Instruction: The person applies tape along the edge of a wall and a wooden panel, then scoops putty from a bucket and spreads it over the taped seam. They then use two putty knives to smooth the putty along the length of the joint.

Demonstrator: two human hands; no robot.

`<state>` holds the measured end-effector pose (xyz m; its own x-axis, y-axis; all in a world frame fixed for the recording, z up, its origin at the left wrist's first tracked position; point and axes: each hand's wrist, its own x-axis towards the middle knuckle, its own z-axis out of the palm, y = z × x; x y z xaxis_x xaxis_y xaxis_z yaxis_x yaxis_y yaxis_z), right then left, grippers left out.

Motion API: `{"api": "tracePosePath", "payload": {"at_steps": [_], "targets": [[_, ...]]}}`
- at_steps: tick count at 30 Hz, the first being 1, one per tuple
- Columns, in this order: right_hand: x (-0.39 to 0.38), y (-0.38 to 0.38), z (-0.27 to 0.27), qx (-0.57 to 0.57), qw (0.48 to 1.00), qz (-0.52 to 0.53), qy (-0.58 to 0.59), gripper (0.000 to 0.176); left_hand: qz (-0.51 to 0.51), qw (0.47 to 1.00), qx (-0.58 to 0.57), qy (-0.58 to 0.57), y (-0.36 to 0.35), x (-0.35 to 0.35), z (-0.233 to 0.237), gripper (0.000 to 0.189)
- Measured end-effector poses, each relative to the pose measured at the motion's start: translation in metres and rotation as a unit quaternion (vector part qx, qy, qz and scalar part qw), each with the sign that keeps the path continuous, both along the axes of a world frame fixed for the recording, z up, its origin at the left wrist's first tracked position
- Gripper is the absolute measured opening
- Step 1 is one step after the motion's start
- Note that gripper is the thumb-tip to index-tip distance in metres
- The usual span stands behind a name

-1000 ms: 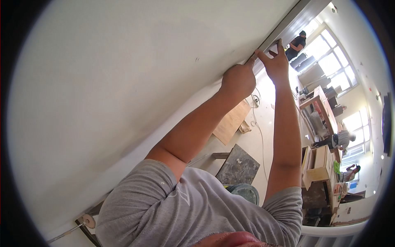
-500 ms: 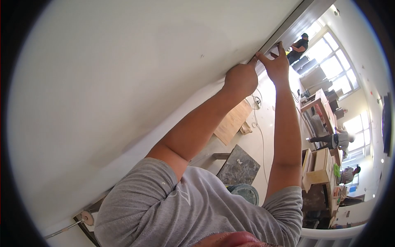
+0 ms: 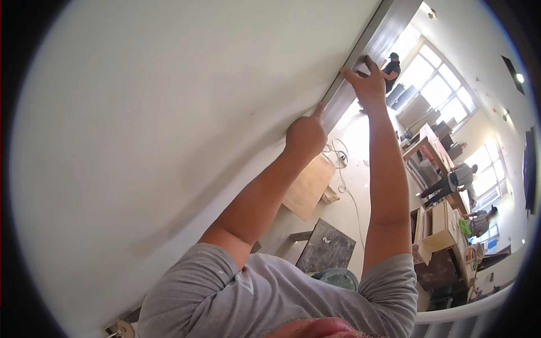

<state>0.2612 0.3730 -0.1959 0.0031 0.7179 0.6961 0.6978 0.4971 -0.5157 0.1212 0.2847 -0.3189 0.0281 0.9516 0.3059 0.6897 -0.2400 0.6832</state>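
Touching strip: right hand, digits apart; left hand, grip unclear. Seems stiff, slick; hold edges.

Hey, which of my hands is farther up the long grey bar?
Your right hand, with its thumb and forefinger spread at the grey bar. Your left hand is lower, one finger extended toward the bar's edge.
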Motion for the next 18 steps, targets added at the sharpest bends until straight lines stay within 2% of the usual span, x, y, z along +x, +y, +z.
{"api": "tracePosePath", "payload": {"at_steps": [3,4,7,8,11,13,16,18], "targets": [[-0.003,-0.014,0.032,-0.013,0.997,-0.049,-0.052,0.093,0.01,1.0,0.012,0.01,0.0,0.003,-0.004,0.066],[0.0,-0.008,0.043,0.004,0.999,-0.03,-0.033,0.087,0.015,1.0,0.018,0.015,0.001,0.004,-0.005,0.066],[-0.013,-0.03,0.087,-0.023,1.0,0.006,0.01,0.087,0.012,0.999,0.033,0.011,0.001,0.006,-0.01,0.063],[-0.008,-0.018,0.088,-0.014,1.0,-0.013,0.005,0.09,0.015,0.999,0.042,0.008,0.0,0.006,-0.009,0.062],[0.006,0.009,0.051,0.022,0.996,0.06,0.058,0.087,0.022,0.998,0.064,0.005,-0.001,0.009,-0.014,0.06],[0.007,0.009,0.01,0.046,0.998,0.043,0.022,0.101,0.03,0.996,0.082,0.006,0.004,0.012,-0.023,0.058],[0.001,-0.009,-0.041,0.007,1.0,0.018,-0.019,0.109,0.049,0.988,0.149,-0.01,0.011,0.015,-0.035,0.051],[-0.001,-0.014,-0.071,-0.02,0.999,0.0,-0.04,0.112,0.038,0.988,0.15,-0.027,0.005,0.01,-0.027,0.053]]}}
